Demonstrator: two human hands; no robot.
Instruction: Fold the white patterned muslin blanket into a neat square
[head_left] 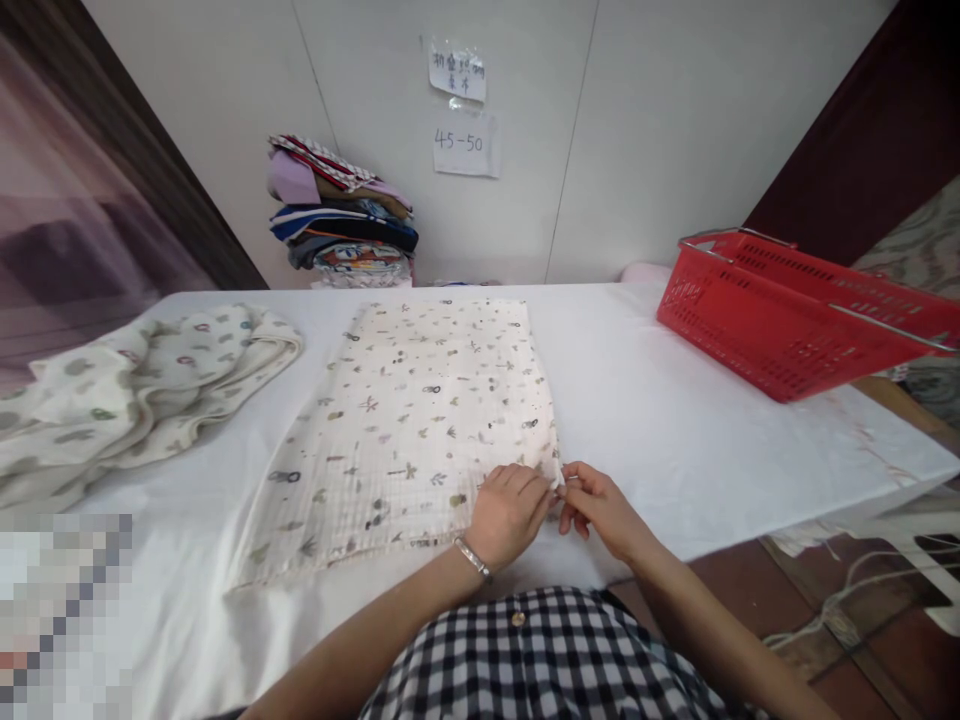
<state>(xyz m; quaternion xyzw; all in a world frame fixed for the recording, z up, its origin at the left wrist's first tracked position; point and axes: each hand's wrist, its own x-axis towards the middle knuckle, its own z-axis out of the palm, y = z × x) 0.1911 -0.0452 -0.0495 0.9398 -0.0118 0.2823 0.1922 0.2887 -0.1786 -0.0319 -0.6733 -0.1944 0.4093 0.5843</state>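
A cream printed cloth [409, 420] lies folded flat on the white table [675, 420], long side running away from me. My left hand [508, 512] rests on its near right corner, fingers curled and pinching the edge. My right hand [600, 505] is just right of that corner, thumb and fingers pinched on the same edge of the cloth. A silver bracelet [472, 557] sits on my left wrist.
A second crumpled printed cloth [135, 390] lies at the table's left. A red plastic basket [795, 310] sits tilted at the right end. A stack of folded fabrics [341, 215] stands against the back wall under paper notes [463, 145]. The table's near right edge drops to a brown floor.
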